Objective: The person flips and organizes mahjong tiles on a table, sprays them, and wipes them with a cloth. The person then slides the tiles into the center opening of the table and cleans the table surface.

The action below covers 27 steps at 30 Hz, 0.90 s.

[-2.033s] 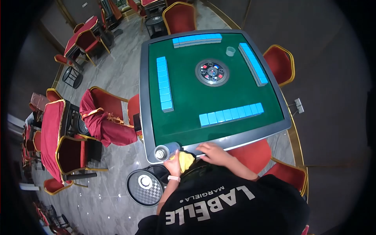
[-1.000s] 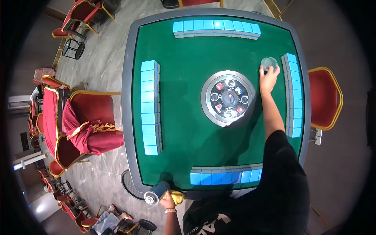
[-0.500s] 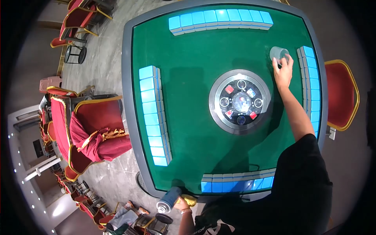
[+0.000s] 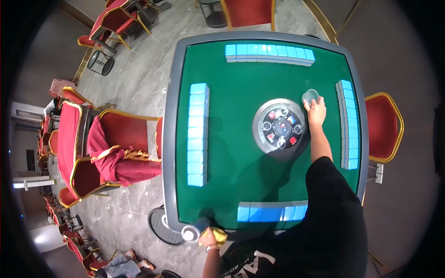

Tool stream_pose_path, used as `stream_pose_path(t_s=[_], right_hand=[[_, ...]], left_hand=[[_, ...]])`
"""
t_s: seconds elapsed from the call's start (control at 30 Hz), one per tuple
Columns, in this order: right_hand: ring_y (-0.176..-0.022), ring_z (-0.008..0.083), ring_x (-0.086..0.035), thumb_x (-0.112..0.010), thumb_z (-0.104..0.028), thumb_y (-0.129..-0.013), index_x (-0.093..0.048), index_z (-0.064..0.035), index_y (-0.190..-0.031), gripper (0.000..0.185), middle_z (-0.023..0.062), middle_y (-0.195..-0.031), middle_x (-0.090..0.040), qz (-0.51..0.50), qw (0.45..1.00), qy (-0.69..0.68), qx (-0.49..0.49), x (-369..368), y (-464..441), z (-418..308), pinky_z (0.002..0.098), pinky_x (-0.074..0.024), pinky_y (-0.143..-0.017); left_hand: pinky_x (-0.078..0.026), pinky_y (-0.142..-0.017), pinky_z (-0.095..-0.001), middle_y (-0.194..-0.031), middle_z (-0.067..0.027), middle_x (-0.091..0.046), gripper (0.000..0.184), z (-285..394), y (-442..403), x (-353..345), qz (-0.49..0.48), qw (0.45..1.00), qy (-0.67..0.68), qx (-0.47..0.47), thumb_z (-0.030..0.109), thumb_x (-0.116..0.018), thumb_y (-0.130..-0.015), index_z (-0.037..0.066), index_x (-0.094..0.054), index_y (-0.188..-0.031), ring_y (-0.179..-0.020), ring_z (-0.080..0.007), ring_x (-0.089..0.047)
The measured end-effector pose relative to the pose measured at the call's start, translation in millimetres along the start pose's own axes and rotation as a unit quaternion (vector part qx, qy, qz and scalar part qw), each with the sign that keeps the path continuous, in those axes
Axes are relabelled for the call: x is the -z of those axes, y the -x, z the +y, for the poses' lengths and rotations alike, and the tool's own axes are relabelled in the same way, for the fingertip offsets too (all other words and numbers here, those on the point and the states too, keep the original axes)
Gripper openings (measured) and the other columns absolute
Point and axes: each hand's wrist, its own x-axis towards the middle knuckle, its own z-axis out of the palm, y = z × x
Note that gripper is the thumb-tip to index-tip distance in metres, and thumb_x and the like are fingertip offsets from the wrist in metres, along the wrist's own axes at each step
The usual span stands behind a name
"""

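On the green table (image 4: 232, 171), my right hand (image 4: 316, 111) grips a clear plastic cup (image 4: 311, 96) beside the round centre console (image 4: 281, 126). My left hand (image 4: 208, 237) is at the near left corner, closed on a yellow cloth (image 4: 219, 236), with a spray can (image 4: 193, 231) lying tilted against it. Whether its fingers also grip the can is unclear. Rows of blue-backed tiles stand at the far side (image 4: 270, 54), the left (image 4: 198, 134), the right (image 4: 348, 125) and the near side (image 4: 271, 212), the last partly hidden by my sleeve.
Red chairs stand beyond the table (image 4: 249, 14), at its right (image 4: 382, 125) and at its left (image 4: 124, 129), where a red cloth (image 4: 125, 171) is draped. A round black tray (image 4: 163, 225) is below the near left corner. More furniture fills the left background.
My right hand has gone from the near edge to the cup and taken hold of it. Since half a second ago, the cup has moved nearer the console. The view has also shifted.
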Motion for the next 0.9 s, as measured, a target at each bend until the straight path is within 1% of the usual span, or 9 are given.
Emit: stream_pose_path(t_s=[0.2, 0.23, 0.3, 0.33, 0.43, 0.6, 0.73, 0.87, 0.9], right_hand=[[-0.093, 0.0283, -0.055, -0.062, -0.046, -0.077, -0.068, -0.0050, -0.083, 0.042, 0.0123, -0.099, -0.052, -0.082, 0.992, 0.074, -0.067, 47, 63, -7, 0.0401, -0.0466, -0.075], [-0.094, 0.0279, -0.055, -0.061, -0.047, -0.076, -0.069, -0.0056, -0.086, 0.043, 0.0121, -0.100, -0.052, -0.081, 0.990, 0.076, -0.086, 50, 75, -11, 0.0400, -0.0467, -0.076], [-0.097, 0.0275, -0.054, -0.060, -0.050, -0.076, -0.069, -0.0050, -0.087, 0.047, 0.0121, -0.106, -0.051, -0.106, 0.984, 0.069, -0.125, 59, 95, -26, 0.0407, -0.0459, -0.079], [-0.098, 0.0272, -0.054, -0.060, -0.051, -0.076, -0.069, -0.0048, -0.087, 0.049, 0.0120, -0.110, -0.051, -0.113, 0.982, 0.064, -0.138, 67, 104, -36, 0.0409, -0.0456, -0.080], [-0.101, 0.0266, -0.053, -0.058, -0.053, -0.076, -0.069, -0.0047, -0.089, 0.051, 0.0116, -0.113, -0.049, -0.155, 0.975, 0.047, -0.154, 101, 139, -64, 0.0405, -0.0459, -0.080], [-0.094, 0.0271, -0.056, -0.060, -0.050, -0.078, -0.068, -0.0046, -0.085, 0.046, 0.0122, -0.104, -0.047, -0.149, 0.986, 0.002, -0.071, 120, 212, -105, 0.0403, -0.0496, -0.075], [-0.101, 0.0275, -0.054, -0.058, -0.052, -0.079, -0.068, -0.0078, -0.093, 0.047, 0.0132, -0.121, -0.042, -0.260, 0.964, -0.016, -0.050, 153, 249, -156, 0.0402, -0.0487, -0.080], [-0.113, 0.0249, -0.050, -0.057, -0.054, -0.079, -0.067, -0.0122, -0.102, 0.049, 0.0119, -0.132, -0.036, -0.360, 0.932, -0.024, 0.008, 165, 268, -189, 0.0386, -0.0467, -0.089], [-0.106, 0.0273, -0.056, -0.053, -0.054, -0.082, -0.068, -0.0125, -0.102, 0.048, 0.0159, -0.140, -0.026, -0.362, 0.931, -0.003, 0.040, 158, 272, -192, 0.0376, -0.0475, -0.088]], left_hand=[[-0.047, -0.077, -0.0418, -0.086, -0.0173, -0.066, 0.028, -58, -28, -2, 0.030, 0.981, -0.015, -0.192, 0.019, -0.075, -0.067, 0.000, -0.067, -0.086, -0.080, -0.0334, -0.063], [-0.047, -0.076, -0.0415, -0.085, -0.0153, -0.067, 0.029, -4, -14, 24, -0.008, 0.983, 0.006, -0.186, 0.020, -0.075, -0.067, -0.001, -0.067, -0.086, -0.079, -0.0320, -0.064], [-0.046, -0.078, -0.0414, -0.087, -0.0157, -0.066, 0.031, -82, -48, -1, -0.023, 0.972, 0.009, -0.236, 0.021, -0.076, -0.067, -0.001, -0.067, -0.087, -0.081, -0.0331, -0.062], [-0.045, -0.078, -0.0416, -0.088, -0.0161, -0.065, 0.032, -64, -46, 12, -0.049, 0.959, 0.000, -0.280, 0.022, -0.076, -0.068, 0.000, -0.066, -0.088, -0.082, -0.0336, -0.061], [-0.040, -0.091, -0.0435, -0.104, -0.0178, -0.061, 0.044, -50, -52, 27, -0.127, 0.960, 0.029, -0.246, 0.030, -0.079, -0.066, 0.001, -0.065, -0.096, -0.102, -0.0361, -0.054], [-0.043, -0.088, -0.0410, -0.106, -0.0179, -0.060, 0.049, -38, -70, 46, -0.172, 0.933, 0.075, -0.308, 0.030, -0.080, -0.065, 0.001, -0.059, -0.100, -0.098, -0.0333, -0.057], [-0.049, -0.081, -0.0349, -0.099, -0.0148, -0.064, 0.059, -43, -92, 61, -0.261, 0.879, 0.130, -0.378, 0.019, -0.080, -0.066, 0.001, -0.050, -0.113, -0.092, -0.0246, -0.063], [-0.048, -0.080, -0.0394, -0.099, -0.0181, -0.062, 0.062, -40, -89, 86, -0.289, 0.888, 0.114, -0.340, 0.037, -0.080, -0.064, 0.001, -0.049, -0.104, -0.091, -0.0320, -0.062], [-0.048, -0.080, -0.0396, -0.098, -0.0191, -0.062, 0.064, -51, -91, 84, -0.276, 0.893, 0.101, -0.340, 0.040, -0.080, -0.064, 0.001, -0.048, -0.104, -0.090, -0.0327, -0.062]])
